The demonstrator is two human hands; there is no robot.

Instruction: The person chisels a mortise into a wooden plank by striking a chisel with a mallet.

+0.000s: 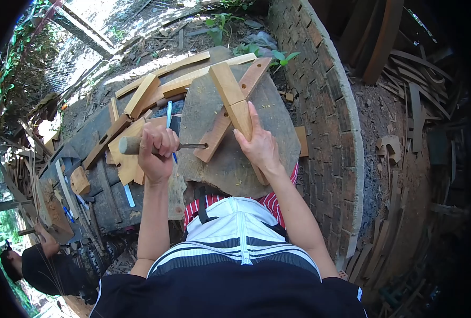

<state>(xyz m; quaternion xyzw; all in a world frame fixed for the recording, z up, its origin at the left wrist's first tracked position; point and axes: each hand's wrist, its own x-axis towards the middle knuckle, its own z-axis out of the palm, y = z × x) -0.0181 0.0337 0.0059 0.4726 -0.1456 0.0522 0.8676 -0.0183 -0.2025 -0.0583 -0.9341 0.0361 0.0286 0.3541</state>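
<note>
My left hand [156, 146] is closed around the round wooden handle [129, 144] of a tool whose thin metal shaft [192, 146] reaches a hole near the lower end of a flat wooden strip [212, 139] with several holes. My right hand [254, 143] grips a lighter wooden bar [226, 85] that lies diagonally across that strip, crossing it at the middle. Both pieces are over a grey, irregular wooden block [272, 122] at my lap. Part of the bar is hidden under my hand.
Wooden offcuts [140, 100], blue rulers [169, 115] and assorted tools lie on a dark board [105, 196] to the left. A low brick wall [331, 138] runs along my right, with stacked timber [415, 90] beyond it. Another person [50, 265] is at the lower left.
</note>
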